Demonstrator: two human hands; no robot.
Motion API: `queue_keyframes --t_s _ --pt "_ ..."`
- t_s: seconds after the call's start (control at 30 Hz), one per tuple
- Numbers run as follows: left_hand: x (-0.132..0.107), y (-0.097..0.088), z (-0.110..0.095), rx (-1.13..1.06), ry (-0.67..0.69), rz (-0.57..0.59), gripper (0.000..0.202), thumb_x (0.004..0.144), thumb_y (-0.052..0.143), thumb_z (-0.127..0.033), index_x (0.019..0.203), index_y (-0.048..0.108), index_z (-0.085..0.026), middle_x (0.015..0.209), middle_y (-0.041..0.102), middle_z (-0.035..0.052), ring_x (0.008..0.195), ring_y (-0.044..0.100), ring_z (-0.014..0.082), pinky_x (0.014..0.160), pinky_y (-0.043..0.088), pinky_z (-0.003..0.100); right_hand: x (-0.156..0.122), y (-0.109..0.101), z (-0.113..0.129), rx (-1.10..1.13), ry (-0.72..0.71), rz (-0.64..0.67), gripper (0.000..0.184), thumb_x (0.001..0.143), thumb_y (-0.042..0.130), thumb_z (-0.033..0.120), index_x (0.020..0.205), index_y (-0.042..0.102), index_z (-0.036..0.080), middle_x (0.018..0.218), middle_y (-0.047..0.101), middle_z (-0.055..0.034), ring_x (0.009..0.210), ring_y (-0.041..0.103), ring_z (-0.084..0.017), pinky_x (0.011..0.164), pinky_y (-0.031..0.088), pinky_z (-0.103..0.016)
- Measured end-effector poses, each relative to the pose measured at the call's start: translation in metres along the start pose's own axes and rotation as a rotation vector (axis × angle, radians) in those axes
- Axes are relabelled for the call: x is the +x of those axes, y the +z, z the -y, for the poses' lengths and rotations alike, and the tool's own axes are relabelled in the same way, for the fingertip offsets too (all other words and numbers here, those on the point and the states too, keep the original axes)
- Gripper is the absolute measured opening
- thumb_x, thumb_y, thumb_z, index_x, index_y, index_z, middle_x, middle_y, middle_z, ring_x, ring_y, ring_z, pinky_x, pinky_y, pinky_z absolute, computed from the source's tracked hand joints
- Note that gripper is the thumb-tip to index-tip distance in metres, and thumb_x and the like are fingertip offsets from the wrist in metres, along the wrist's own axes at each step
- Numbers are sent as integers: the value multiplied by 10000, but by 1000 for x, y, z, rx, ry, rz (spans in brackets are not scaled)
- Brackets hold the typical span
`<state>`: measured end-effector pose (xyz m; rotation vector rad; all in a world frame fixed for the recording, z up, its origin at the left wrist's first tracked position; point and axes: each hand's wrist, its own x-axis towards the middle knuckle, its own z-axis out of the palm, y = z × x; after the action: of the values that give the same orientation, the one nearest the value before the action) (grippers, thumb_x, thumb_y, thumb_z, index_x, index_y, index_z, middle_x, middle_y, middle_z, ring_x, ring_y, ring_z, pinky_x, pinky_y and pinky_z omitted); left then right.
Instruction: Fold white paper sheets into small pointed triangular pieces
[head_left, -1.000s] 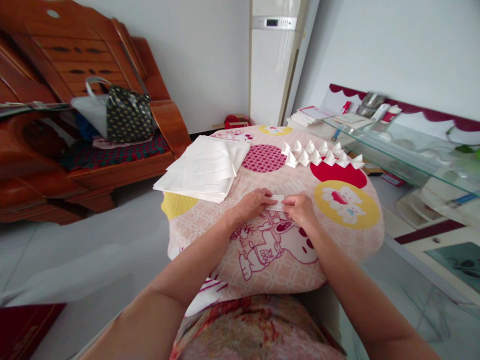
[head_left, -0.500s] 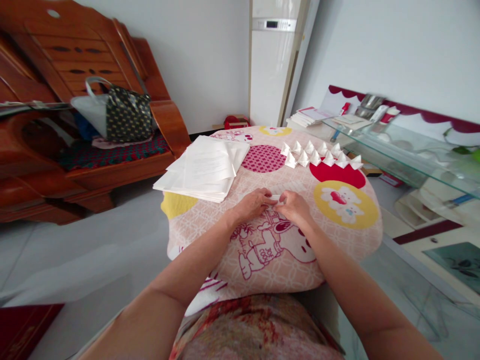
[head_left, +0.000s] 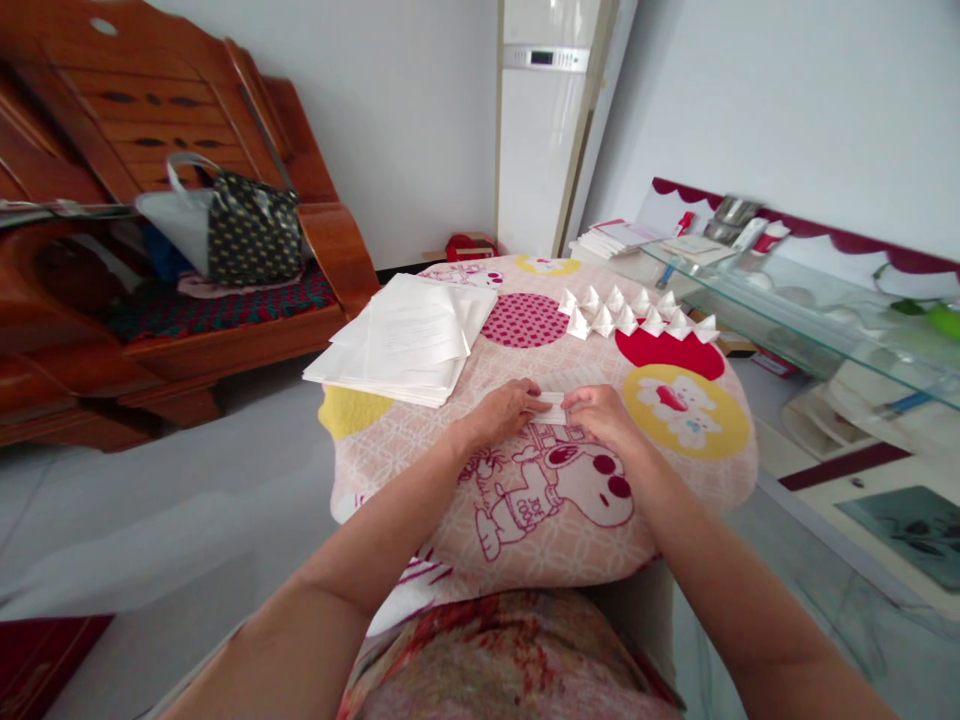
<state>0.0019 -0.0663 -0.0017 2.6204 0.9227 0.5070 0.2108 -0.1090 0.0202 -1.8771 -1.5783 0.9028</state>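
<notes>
A small folded piece of white paper (head_left: 553,409) lies between my hands on the patterned tablecloth (head_left: 442,480). My left hand (head_left: 511,408) pinches its left end, fingers closed. At the right end my right hand (head_left: 598,412) grips the paper between thumb and fingertips. Beyond my left hand rests a stack of white paper sheets (head_left: 409,335), the top ones lying askew. Several folded white paper pieces with pointed tips (head_left: 626,318) stand in two rows past my right hand.
To the left is a wooden bench (head_left: 330,240) with a dotted bag (head_left: 253,230) on its seat. A glass shelf (head_left: 810,310) holding papers and metal containers runs along the right side. A tall white cabinet-like unit (head_left: 540,150) stands behind the table.
My right hand has shifted slightly to the right, away from my left. More of the folded paper now shows between them, lying flatter.
</notes>
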Motion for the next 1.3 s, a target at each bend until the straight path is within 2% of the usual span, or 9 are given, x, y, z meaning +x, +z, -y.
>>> queue_keyframes --t_s 0.07,0.17,0.23,0.3,0.57,0.77,1.03,1.17,1.3 --pt "0 0 1 -1 0 4 479 855 570 -16 1215 783 -248 1278 689 104 1181 658 238 1060 512 375 -2 2 -2 20 -114 -104 211 772 599 137 880 780 142 549 639 4 499 583 -154 523 444 -252" --pt "0 -1 1 -3 7 -2 501 838 576 -11 1219 783 -263 1273 694 90 1185 658 229 1075 506 369 -3 9 -5 -75 -441 -233 174 823 612 153 821 786 157 821 765 -79 767 699 -205 735 534 -301" --pt "0 0 1 -19 1 -20 496 832 583 -18 1212 786 -264 1247 704 86 1171 665 227 1074 510 368 -2 15 -9 -156 -605 -199 192 825 612 110 799 791 176 941 783 -101 889 711 -225 841 540 -330" --pt "1 3 0 -45 -37 -48 460 833 598 -41 1183 798 -263 1228 712 79 1149 675 226 1065 519 369 0 19 -14 -214 -670 -122 233 831 598 72 776 791 191 958 785 -101 923 713 -230 883 540 -346" --pt "8 11 -4 -148 -199 -142 364 749 686 -117 1083 814 -187 1135 734 73 1039 684 218 1012 540 344 2 20 -27 -264 -719 -39 343 773 541 -4 813 811 204 999 785 -80 997 713 -240 948 547 -379" --pt "3 8 11 -228 -165 -95 477 686 635 -66 1109 803 -209 1162 725 51 1010 679 203 940 557 332 3 21 -29 -259 -715 -48 348 765 553 2 839 820 212 1050 790 -83 1025 717 -244 959 552 -389" --pt "-3 -6 27 -266 -47 34 600 650 555 1 1153 784 -231 1371 660 57 1196 653 231 1057 520 376 3 21 -31 -243 -670 -64 395 752 541 -7 898 831 219 1150 786 -83 1094 718 -243 1017 538 -400" --pt "-5 -9 21 -222 -11 33 491 715 643 -49 1166 757 -204 1367 664 82 1216 649 246 1090 494 390 2 21 -34 -235 -708 -73 321 793 582 17 922 814 198 1157 772 -108 1089 715 -249 1001 546 -405" --pt "-5 -6 6 -117 -49 -38 336 785 705 -128 1117 731 -176 1231 720 84 1166 665 246 1059 502 383 2 24 -35 -247 -782 -85 187 849 640 75 889 782 190 1100 764 -126 1068 701 -262 988 545 -426"
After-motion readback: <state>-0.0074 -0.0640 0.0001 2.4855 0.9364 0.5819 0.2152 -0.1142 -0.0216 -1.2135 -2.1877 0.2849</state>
